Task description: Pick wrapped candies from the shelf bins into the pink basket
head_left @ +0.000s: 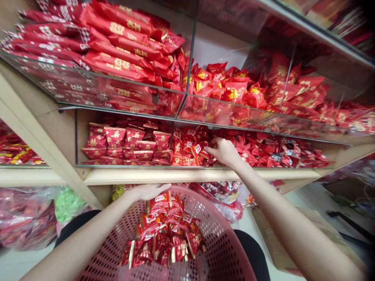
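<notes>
A pink perforated plastic basket [225,238] stands between my knees with a heap of small red and gold candy packets [168,222] in it. My left hand [152,190] lies flat at the basket's far rim, fingers stretched out, just above the nearest packets. My right hand [224,151] reaches into the lower shelf compartment, thumb and forefinger apart. Its thumb tip is close beside a red wrapped candy [197,149] in a loose pile; whether it touches is unclear. The other right fingers are partly hidden.
Left of that pile stand rows of dark red packets [134,142]. Glass dividers and a glass front [117,91] bound the upper shelf of long red packets [117,43]. A wooden shelf edge [199,175] runs above the basket. Below are bagged sweets [26,218] and a cardboard box [307,238].
</notes>
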`<state>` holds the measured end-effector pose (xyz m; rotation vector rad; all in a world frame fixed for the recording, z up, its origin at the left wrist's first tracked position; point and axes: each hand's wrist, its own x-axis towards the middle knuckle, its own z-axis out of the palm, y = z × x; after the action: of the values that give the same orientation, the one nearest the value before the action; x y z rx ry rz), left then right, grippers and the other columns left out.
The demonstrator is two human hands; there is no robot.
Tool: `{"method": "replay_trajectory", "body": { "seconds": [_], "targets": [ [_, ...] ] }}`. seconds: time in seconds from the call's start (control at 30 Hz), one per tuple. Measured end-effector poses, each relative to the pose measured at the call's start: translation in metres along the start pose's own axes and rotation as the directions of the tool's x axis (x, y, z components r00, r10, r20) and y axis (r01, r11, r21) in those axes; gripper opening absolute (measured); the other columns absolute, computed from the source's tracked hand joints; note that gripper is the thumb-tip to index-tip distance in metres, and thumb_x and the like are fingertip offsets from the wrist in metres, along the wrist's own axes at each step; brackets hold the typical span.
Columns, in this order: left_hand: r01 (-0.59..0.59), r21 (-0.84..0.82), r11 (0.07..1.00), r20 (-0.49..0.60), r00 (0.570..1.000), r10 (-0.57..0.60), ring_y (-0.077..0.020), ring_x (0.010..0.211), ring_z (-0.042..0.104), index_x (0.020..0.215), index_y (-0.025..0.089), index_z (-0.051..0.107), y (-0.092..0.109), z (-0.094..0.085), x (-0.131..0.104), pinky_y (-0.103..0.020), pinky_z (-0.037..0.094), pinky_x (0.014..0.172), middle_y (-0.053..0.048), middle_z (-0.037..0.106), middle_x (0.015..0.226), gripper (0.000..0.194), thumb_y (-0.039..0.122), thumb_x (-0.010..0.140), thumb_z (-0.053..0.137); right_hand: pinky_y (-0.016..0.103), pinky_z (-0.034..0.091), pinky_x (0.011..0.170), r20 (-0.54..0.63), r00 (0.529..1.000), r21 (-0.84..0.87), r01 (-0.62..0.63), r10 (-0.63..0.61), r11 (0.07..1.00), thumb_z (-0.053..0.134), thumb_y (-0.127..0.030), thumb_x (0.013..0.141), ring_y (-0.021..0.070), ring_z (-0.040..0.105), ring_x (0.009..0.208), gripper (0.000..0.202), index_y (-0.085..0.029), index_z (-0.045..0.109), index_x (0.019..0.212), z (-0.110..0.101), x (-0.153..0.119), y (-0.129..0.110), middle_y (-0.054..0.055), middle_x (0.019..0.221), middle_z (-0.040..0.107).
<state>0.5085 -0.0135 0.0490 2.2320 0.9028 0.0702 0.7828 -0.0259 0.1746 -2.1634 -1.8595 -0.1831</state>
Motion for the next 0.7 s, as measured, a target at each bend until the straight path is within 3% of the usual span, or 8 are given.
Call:
{"method": "replay_trajectory", "body": {
  "seconds": [0.27, 0.43, 0.57, 0.7],
  "targets": [
    [-0.005, -0.067, 0.998, 0.046, 0.999, 0.008, -0.0183, 0.133, 0.019, 0.138, 0.025, 0.028, -0.005, 0.002, 0.004, -0.034, 0.015, 0.110, 0.002, 0.033, 0.139, 0.068, 0.065, 0.084, 0.016, 0.028, 0.038, 0.059, -0.012, 1.000, -0.039, -0.019, 0.018, 0.999, 0.053, -0.040, 0.068, 0.0232, 0.058, 0.076, 0.028, -0.016, 0.063, 0.080, 0.000, 0.004, -0.005, 0.011, 0.078, 0.064],
    [0.032, -0.059, 0.998, 0.055, 0.998, -0.029, -0.0194, 0.133, 0.020, 0.139, 0.026, 0.027, -0.008, 0.004, 0.005, -0.036, 0.016, 0.110, 0.001, 0.034, 0.138, 0.068, 0.065, 0.084, 0.017, 0.025, 0.034, 0.053, 0.036, 0.999, 0.100, -0.005, 0.002, 0.995, 0.054, -0.036, 0.066, 0.0146, 0.051, 0.059, 0.021, -0.016, 0.059, 0.065, -0.014, -0.003, 0.001, 0.004, 0.061, 0.058],
    [-0.005, -0.068, 0.998, 0.043, 0.999, 0.008, -0.0190, 0.133, 0.021, 0.139, 0.026, 0.027, -0.005, 0.003, 0.004, -0.036, 0.016, 0.110, 0.002, 0.035, 0.138, 0.066, 0.064, 0.085, 0.017, 0.024, 0.031, 0.049, 0.099, 0.995, 0.230, -0.006, -0.017, 0.973, 0.056, -0.035, 0.065, 0.0107, 0.043, 0.052, 0.020, -0.016, 0.057, 0.062, -0.028, -0.015, 0.010, -0.001, 0.054, 0.052],
    [-0.011, -0.077, 0.997, 0.033, 0.999, 0.014, -0.0186, 0.133, 0.020, 0.138, 0.025, 0.029, 0.000, 0.002, 0.002, -0.034, 0.016, 0.110, 0.002, 0.036, 0.138, 0.068, 0.064, 0.084, 0.017, 0.023, 0.028, 0.047, 0.054, 0.997, 0.283, 0.031, -0.048, 0.959, 0.057, -0.036, 0.067, 0.0092, 0.037, 0.049, 0.020, -0.016, 0.056, 0.064, -0.039, -0.036, 0.011, -0.003, 0.051, 0.046]
  ]
}}
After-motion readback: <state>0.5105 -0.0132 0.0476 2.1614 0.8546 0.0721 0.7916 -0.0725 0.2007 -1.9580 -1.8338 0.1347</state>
